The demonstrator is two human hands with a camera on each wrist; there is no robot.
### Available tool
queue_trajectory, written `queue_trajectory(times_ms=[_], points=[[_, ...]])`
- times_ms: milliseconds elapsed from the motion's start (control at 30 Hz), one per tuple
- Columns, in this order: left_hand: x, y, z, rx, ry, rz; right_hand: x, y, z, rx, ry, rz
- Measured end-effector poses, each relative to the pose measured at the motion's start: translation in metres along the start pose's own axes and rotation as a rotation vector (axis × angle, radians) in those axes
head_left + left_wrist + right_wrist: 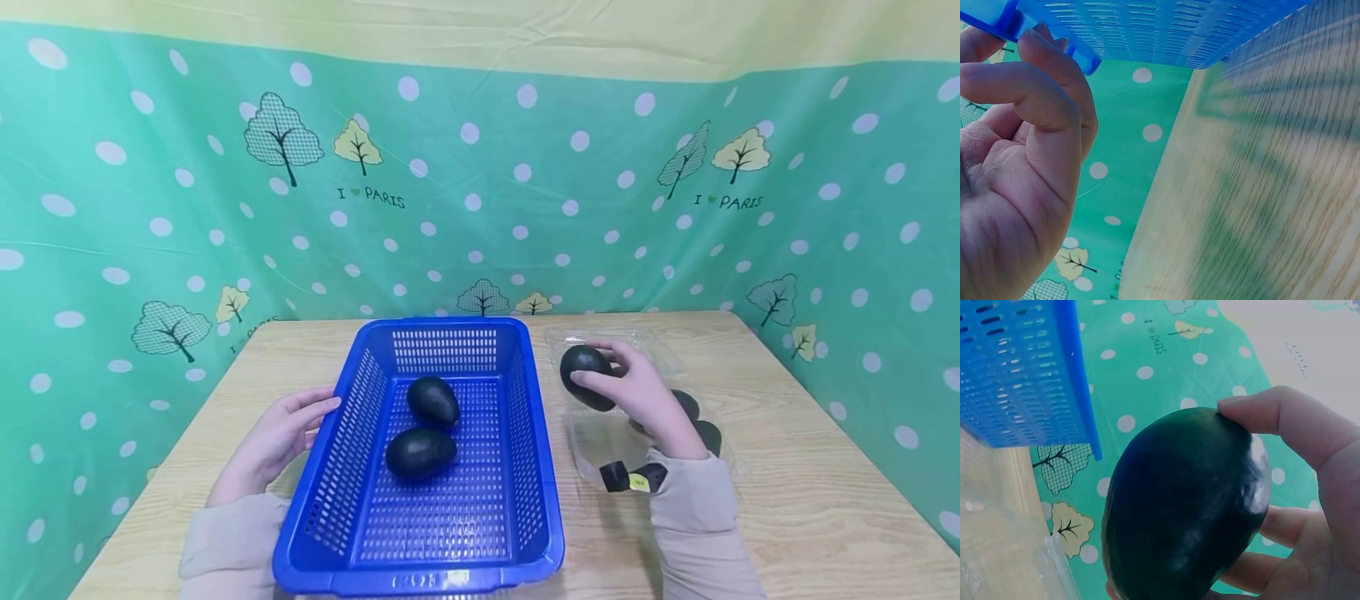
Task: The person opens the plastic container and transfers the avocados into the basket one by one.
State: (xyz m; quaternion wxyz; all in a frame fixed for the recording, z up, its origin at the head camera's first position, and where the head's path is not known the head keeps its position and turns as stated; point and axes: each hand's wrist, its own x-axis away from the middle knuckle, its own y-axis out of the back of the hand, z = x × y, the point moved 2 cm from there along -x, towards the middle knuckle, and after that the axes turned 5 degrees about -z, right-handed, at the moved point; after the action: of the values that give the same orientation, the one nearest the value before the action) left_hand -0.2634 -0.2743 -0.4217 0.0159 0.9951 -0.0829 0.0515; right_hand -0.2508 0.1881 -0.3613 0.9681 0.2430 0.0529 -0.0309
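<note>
My right hand [637,387] grips a dark green avocado [587,377] between thumb and fingers, raised over a clear plastic clamshell box [600,437]. In the right wrist view the avocado [1185,506] is large and glossy. More avocados [707,435] lie in the box, partly hidden by the right forearm. On the left, my left hand [281,437] holds the left rim of a blue perforated basket [551,500] with bent fingers [1060,87]. Inside the basket lie two avocados, one [433,402] behind the other [421,453], close together on its floor.
The wooden table [810,467] carries the basket at centre and the box at its right. The box's transparent lid [663,350] lies folded back toward the rear. A green dotted curtain [517,200] with printed trees encloses the back and sides. A black wrist strap [633,477] is on the right wrist.
</note>
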Motion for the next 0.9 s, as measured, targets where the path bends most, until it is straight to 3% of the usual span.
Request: queue_trajectory(times_ms=[267,900], points=[[0.000,0.000,0.000,-0.003,0.004,-0.002,0.003,-0.004,0.008,-0.075,-0.008,-0.014],[-0.001,0.001,0.001,-0.003,-0.010,0.006,0.018,-0.014,0.033,-0.088,0.027,0.005]])
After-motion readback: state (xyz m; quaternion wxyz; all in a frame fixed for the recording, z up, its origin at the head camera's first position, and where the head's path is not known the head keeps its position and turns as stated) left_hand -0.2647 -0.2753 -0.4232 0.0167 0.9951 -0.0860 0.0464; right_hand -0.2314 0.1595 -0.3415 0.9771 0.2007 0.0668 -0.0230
